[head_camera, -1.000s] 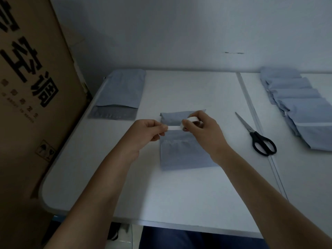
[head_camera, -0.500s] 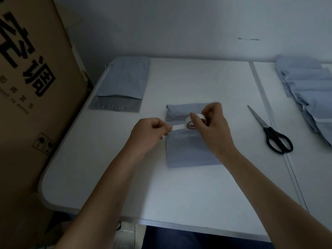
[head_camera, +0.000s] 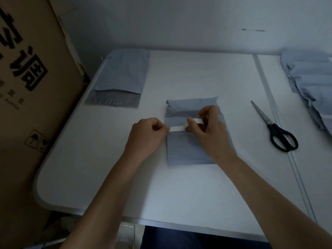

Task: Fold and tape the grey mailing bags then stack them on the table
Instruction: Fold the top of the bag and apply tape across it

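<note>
A folded grey mailing bag (head_camera: 186,148) lies in the middle of the white table (head_camera: 197,191), its top flap rolled down. Just above it my right hand (head_camera: 210,132) grips a small roll of white tape (head_camera: 195,123). My left hand (head_camera: 147,133) pinches the loose end of the tape strip (head_camera: 177,128), which is stretched between both hands over the bag's left edge. A flat unfolded grey bag (head_camera: 122,76) lies at the far left of the table. Several folded bags (head_camera: 312,83) lie overlapping at the far right.
Black-handled scissors (head_camera: 276,130) lie to the right of the bag, beside the seam (head_camera: 269,97) between two tabletops. A tall cardboard box (head_camera: 32,97) stands against the table's left edge. A grey wall runs behind the table.
The camera has tilted down and moved closer. Both hands have dropped lower over the folded bag, still with the tape strip stretched between them.
</note>
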A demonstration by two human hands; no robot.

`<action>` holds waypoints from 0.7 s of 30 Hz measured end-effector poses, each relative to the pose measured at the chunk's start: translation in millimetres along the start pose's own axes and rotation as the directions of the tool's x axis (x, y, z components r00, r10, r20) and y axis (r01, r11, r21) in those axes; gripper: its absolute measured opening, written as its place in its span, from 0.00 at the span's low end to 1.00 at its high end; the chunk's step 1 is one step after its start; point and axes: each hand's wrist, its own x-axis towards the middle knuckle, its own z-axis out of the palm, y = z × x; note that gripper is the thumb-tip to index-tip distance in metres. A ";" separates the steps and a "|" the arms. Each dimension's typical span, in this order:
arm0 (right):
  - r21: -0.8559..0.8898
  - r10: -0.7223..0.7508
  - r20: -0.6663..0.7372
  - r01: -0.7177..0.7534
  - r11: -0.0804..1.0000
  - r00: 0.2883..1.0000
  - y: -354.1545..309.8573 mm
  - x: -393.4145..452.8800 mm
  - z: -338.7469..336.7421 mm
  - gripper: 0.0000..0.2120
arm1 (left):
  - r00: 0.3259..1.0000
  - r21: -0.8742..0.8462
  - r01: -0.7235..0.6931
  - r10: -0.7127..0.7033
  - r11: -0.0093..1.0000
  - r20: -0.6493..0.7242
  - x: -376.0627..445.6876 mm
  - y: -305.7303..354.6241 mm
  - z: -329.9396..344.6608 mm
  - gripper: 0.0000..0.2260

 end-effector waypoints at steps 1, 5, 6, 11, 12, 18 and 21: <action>-0.016 -0.006 -0.004 0.005 1.000 1.000 0.6 0.0 0.3 0.14 | 1.000 0.011 -0.006 0.006 1.000 0.002 0.7 0.4 0.5 0.08; -0.042 -0.012 -0.005 0.012 0.999 1.000 1.2 -0.7 1.3 0.14 | 1.000 0.061 -0.020 0.020 0.998 0.000 3.6 1.0 2.5 0.09; -0.047 -0.016 -0.007 0.016 0.999 1.000 1.2 -0.7 1.5 0.14 | 1.000 0.070 -0.018 0.018 0.997 0.004 4.3 1.2 2.6 0.09; -0.042 -0.024 0.000 0.024 0.999 1.000 1.2 -0.3 1.9 0.13 | 0.999 0.093 -0.005 0.002 0.996 0.034 6.4 2.2 1.5 0.09; -0.045 -0.028 -0.003 0.028 0.999 1.000 1.6 -0.2 2.0 0.13 | 0.999 0.095 -0.005 0.001 0.996 0.039 6.7 2.2 1.3 0.09; -0.048 -0.044 0.003 0.044 0.998 0.999 6.7 1.1 3.1 0.15 | 0.998 0.145 -0.002 -0.007 0.989 0.062 9.4 2.0 2.9 0.08; -0.056 -0.064 0.005 0.064 0.996 0.998 8.9 1.4 3.3 0.16 | 0.999 0.175 -0.015 0.006 0.984 0.053 9.7 2.5 3.9 0.08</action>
